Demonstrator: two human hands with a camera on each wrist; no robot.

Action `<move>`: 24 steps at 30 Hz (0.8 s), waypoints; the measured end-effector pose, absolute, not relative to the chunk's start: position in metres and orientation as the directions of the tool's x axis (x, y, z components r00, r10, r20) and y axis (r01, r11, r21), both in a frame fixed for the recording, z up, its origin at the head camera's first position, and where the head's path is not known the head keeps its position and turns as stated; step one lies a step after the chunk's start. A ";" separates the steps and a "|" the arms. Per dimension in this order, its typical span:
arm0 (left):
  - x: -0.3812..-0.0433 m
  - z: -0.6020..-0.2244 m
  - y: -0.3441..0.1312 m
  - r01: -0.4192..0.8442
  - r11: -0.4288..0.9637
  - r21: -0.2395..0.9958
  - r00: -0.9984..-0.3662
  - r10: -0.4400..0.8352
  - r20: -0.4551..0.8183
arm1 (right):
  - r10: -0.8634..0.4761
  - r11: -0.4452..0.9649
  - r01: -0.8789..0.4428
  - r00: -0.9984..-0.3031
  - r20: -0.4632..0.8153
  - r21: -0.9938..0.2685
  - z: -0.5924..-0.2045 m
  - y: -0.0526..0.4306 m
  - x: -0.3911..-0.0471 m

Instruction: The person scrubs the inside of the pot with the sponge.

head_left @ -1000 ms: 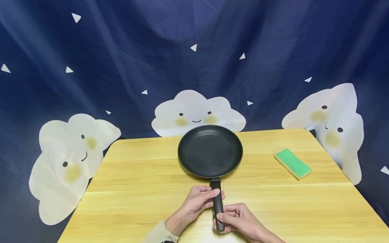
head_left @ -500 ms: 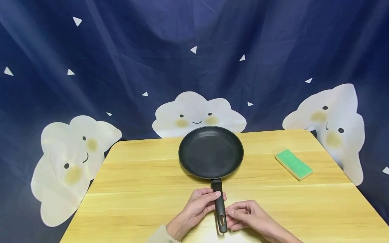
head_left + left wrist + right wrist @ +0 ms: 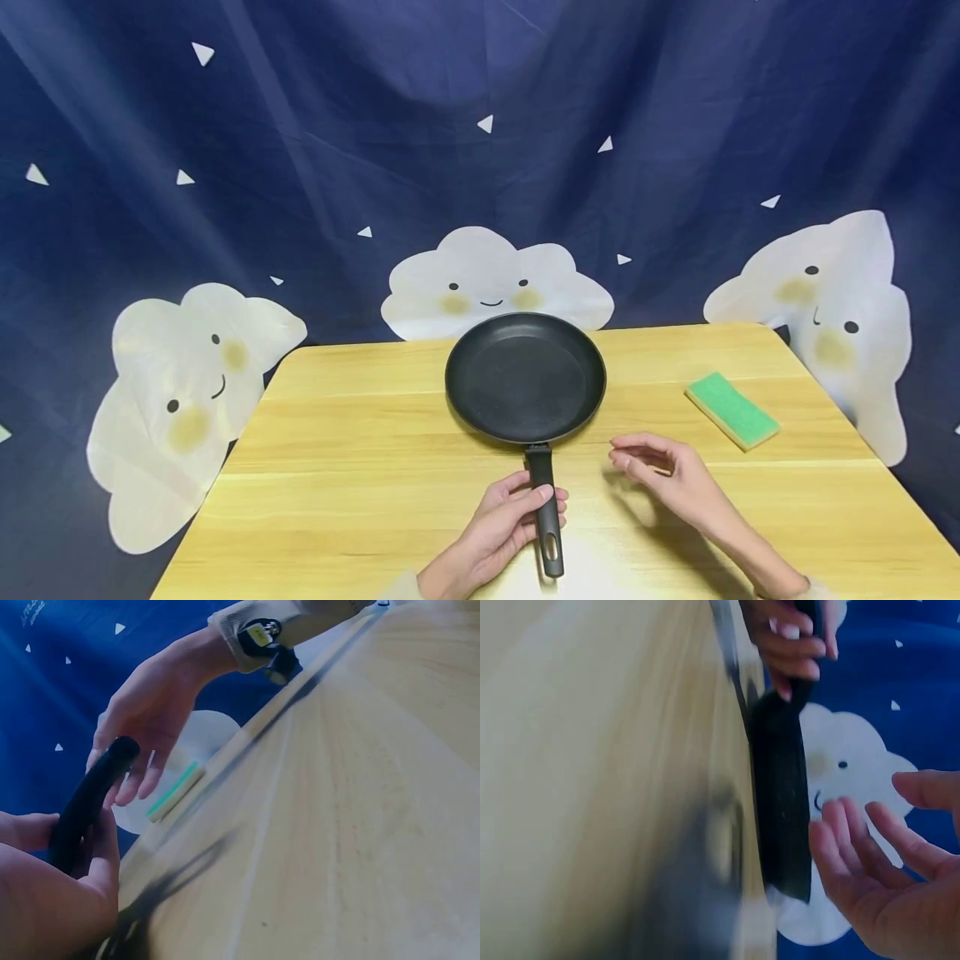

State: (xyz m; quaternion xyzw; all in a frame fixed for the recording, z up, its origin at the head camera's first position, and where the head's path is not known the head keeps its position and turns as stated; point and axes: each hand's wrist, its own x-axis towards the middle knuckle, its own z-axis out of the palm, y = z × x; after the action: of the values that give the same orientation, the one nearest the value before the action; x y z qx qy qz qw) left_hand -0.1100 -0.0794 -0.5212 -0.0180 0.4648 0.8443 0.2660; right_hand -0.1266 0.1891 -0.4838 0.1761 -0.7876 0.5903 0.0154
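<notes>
A black frying pan [image 3: 525, 379] is at the middle of the wooden table, its handle pointing toward me. My left hand [image 3: 502, 529] grips that handle, thumb on top and fingers around the far side. In the left wrist view the dark handle [image 3: 88, 799] sits between thumb and fingers. My right hand [image 3: 678, 483] hovers over the table to the right of the handle, fingers loosely bent and holding nothing. The right wrist view shows this hand [image 3: 889, 877] with its fingers apart. Beyond it lies a sponge [image 3: 733, 410] with a green top and a yellowish underside.
The wooden table [image 3: 360, 450] ends at a back edge just behind the pan. Behind it hangs a dark blue curtain [image 3: 420, 125] with white clouds and small triangles. The sponge lies near the table's right side.
My right hand has let go of the end of the pan's handle and moved right and forward, toward the sponge. My left hand keeps its grip on the handle.
</notes>
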 end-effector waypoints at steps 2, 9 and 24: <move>-0.109 -0.523 -0.080 -0.462 -0.431 0.775 -0.859 0.435 -0.270 | -0.209 0.323 -0.311 -0.945 0.253 -0.894 -0.483 0.192 -0.131; -0.107 -0.530 -0.081 -0.439 -0.430 0.789 -0.862 0.449 -0.235 | -0.085 0.524 -0.327 -0.939 0.334 -0.786 -0.477 0.212 -0.148; -0.108 -0.543 -0.081 -0.372 -0.443 0.816 -0.868 0.477 -0.137 | -0.084 0.788 -0.346 -0.879 0.469 -0.509 -0.492 0.263 -0.188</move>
State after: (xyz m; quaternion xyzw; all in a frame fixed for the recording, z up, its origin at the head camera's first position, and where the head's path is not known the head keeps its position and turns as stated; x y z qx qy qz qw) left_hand -0.1085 -0.0814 -0.5427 0.0564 0.4646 0.8476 0.2503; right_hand -0.1883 0.2634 -0.4924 0.1167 -0.9206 0.3038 0.2160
